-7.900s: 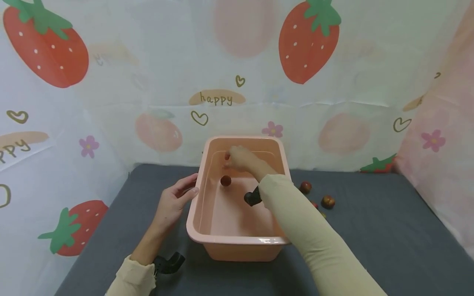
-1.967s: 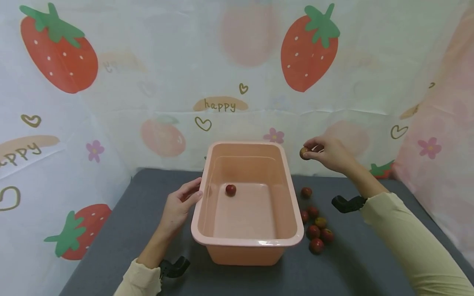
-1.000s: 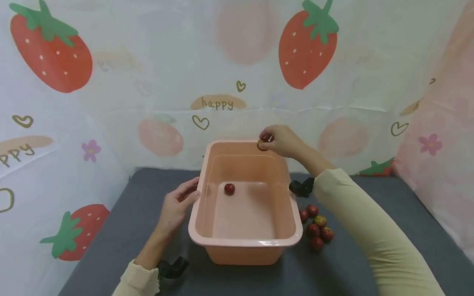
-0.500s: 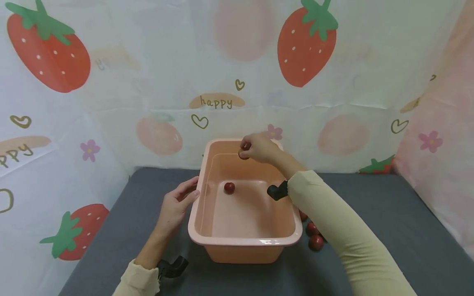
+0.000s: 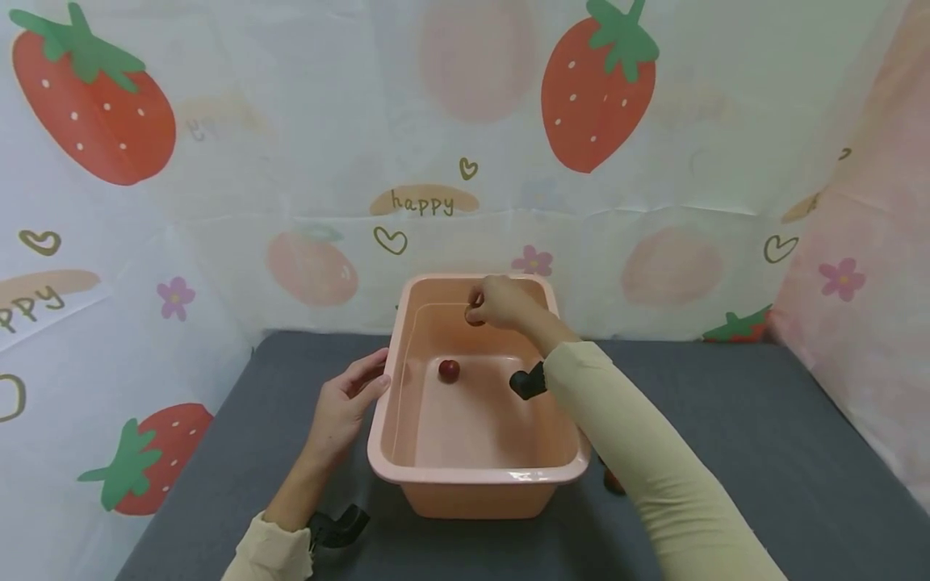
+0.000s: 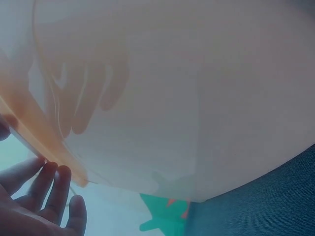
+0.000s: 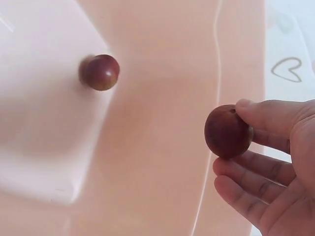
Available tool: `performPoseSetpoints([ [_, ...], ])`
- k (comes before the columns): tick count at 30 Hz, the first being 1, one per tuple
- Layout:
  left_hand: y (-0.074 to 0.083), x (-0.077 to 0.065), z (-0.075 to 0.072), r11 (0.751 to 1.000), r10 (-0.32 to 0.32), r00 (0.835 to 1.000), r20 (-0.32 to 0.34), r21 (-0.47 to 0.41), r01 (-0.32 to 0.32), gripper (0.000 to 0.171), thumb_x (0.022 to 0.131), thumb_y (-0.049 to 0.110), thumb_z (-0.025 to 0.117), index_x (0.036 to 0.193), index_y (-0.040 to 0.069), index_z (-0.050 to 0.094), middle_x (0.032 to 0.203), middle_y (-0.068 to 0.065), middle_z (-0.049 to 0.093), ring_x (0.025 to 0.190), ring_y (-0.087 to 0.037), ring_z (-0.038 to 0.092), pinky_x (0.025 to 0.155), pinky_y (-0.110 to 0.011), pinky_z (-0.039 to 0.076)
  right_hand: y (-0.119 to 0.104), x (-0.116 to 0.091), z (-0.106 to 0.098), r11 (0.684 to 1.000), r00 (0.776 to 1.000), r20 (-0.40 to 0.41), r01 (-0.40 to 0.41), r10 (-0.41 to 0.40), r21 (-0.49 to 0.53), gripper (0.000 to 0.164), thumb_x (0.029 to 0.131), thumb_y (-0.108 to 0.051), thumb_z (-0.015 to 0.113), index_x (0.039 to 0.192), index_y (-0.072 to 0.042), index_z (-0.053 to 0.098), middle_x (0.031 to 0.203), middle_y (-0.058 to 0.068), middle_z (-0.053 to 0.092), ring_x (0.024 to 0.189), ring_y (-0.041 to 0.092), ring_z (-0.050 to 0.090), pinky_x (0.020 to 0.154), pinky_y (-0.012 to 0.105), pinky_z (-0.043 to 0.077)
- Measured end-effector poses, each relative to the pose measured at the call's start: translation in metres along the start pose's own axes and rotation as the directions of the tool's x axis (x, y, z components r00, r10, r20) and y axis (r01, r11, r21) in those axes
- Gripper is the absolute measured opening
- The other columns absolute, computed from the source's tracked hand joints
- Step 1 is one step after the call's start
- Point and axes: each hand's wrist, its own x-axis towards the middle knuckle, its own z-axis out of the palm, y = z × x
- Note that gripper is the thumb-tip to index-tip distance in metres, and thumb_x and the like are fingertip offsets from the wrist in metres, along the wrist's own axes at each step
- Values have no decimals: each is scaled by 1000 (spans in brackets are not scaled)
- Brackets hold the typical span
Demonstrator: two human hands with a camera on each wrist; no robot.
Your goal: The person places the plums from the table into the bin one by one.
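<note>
A pink plastic basin [image 5: 479, 476] stands on the dark cloth. Inside, a dark red plum [image 5: 449, 370] lies on its floor near the far left corner; the same plum [image 7: 102, 72] shows in the right wrist view. My right hand [image 5: 504, 303] is over the far part of the basin. It pinches a second plum [image 7: 228, 132] between thumb and fingers, above the floor and apart from the first. At the basin's left side my left hand [image 5: 345, 407] holds the rim, thumb on one side and fingertips [image 6: 63, 172] against the other.
Right of the basin, one plum [image 5: 613, 482] peeks out from behind the right sleeve [image 5: 647, 452], which hides the others there. A patterned fabric backdrop [image 5: 327, 121] rises behind the dark grey cloth [image 5: 734, 403]. Black wrist cameras [image 5: 340, 526] sit on both wrists.
My right hand has carried the plum leftward from the right of the basin, over its far edge, then slightly down inside. The left hand has stayed at the rim.
</note>
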Motion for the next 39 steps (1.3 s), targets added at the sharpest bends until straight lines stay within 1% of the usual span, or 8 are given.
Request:
performPoseSetpoints([
  [3, -1, 0, 0, 1000, -4, 1000, 1, 5, 4, 46, 95, 15, 63, 138, 3, 54, 132, -21, 58, 104, 7, 59, 87, -11, 50, 0, 2, 5, 1000, 1000, -3, 6, -6, -22, 8, 87, -13, 63, 90, -9, 70, 82, 3, 64, 71, 17, 51, 62, 25, 40],
  [8, 0, 0, 1, 1000, -18, 1000, -7, -9, 18, 46, 95, 14, 63, 138, 3, 53, 132, -21, 58, 104, 6, 60, 87, -11, 50, -1, 2, 8, 998, 999, -6, 33, -33, -44, 8, 86, -12, 63, 87, -9, 71, 80, 2, 65, 69, 16, 50, 61, 25, 40],
  [14, 0, 1, 0, 1000, -25, 1000, -6, -18, 25, 46, 95, 14, 63, 139, 4, 53, 132, -20, 59, 104, 6, 60, 87, -11, 50, 3, 1, 10, 1000, 1000, -6, 20, -20, -18, 6, 86, -11, 64, 85, -10, 71, 82, 2, 65, 72, 17, 51, 64, 27, 40],
  [19, -1, 1, 0, 1000, -25, 1000, -5, -10, 25, 47, 95, 16, 63, 139, 4, 53, 133, -20, 58, 104, 6, 60, 87, -11, 50, 3, 1, 12, 1000, 1000, 5, 15, -15, -20, 6, 87, -13, 66, 87, -11, 71, 87, 2, 68, 76, 19, 54, 66, 28, 44],
  [23, -1, 1, 0, 1000, -24, 1000, -5, -3, 24, 47, 95, 17, 63, 139, 4, 53, 133, -20, 58, 104, 7, 59, 87, -10, 50, 4, 2, 13, 1000, 1000, 10, 20, -20, -24, 7, 87, -13, 66, 89, -10, 72, 89, 3, 69, 78, 19, 55, 66, 27, 44],
  [32, -1, 0, 1, 999, -29, 1000, -7, 23, 30, 47, 96, 19, 62, 139, 6, 53, 134, -19, 59, 104, 7, 59, 87, -11, 50, 5, 2, 14, 999, 1000, 29, 5, -3, -44, 6, 87, -12, 66, 90, -9, 71, 87, 4, 67, 78, 19, 55, 65, 26, 42],
  [39, 0, 0, 1, 999, -37, 999, -3, 22, 37, 47, 96, 21, 63, 140, 8, 53, 135, -17, 59, 106, 6, 59, 87, -11, 50, 3, 1, 14, 999, 999, 44, -8, 9, -31, 7, 88, -13, 67, 92, -8, 71, 86, 5, 68, 79, 19, 56, 64, 25, 44],
])
